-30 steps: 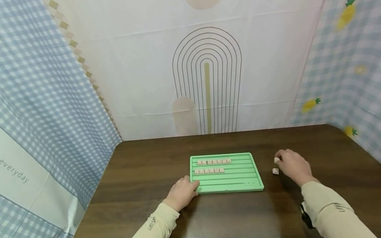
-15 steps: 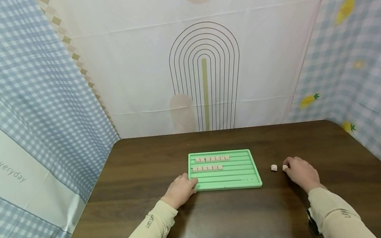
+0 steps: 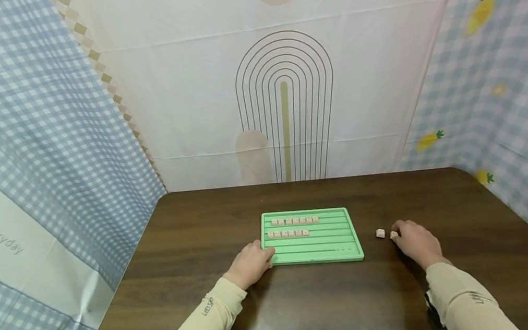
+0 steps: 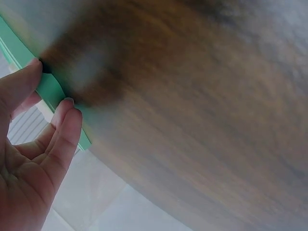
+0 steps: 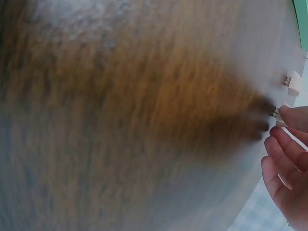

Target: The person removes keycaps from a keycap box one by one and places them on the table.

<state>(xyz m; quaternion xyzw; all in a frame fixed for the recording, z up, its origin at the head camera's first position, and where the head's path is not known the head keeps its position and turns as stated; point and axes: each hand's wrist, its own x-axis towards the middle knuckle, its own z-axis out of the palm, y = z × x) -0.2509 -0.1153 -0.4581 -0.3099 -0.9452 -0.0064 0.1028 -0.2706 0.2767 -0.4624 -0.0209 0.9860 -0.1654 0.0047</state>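
A green ridged tray (image 3: pixel 327 246) lies on the table, with two rows of cream keycaps (image 3: pixel 288 234) on its left part. My left hand (image 3: pixel 249 264) holds the tray's near left corner; in the left wrist view the thumb (image 4: pixel 26 79) and fingertips (image 4: pixel 70 108) meet its green edge (image 4: pixel 50 89). Right of the tray, my right hand (image 3: pixel 417 243) pinches one cream keycap (image 3: pixel 394 235) between thumb and fingers, low at the tabletop. Another loose keycap (image 3: pixel 380 233) stands just left of it, also seen beyond the thumb in the right wrist view.
The dark wooden table (image 3: pixel 189 263) has a rounded far right corner. Behind it hangs a pale curtain (image 3: pixel 196 75) with an arch pattern, and blue checked cloth (image 3: pixel 499 112) closes off the sides.
My right hand has moved right and slightly down with its keycap, from behind the loose keycap to beside it. The left hand stays at the tray corner; the head view shifted slightly.
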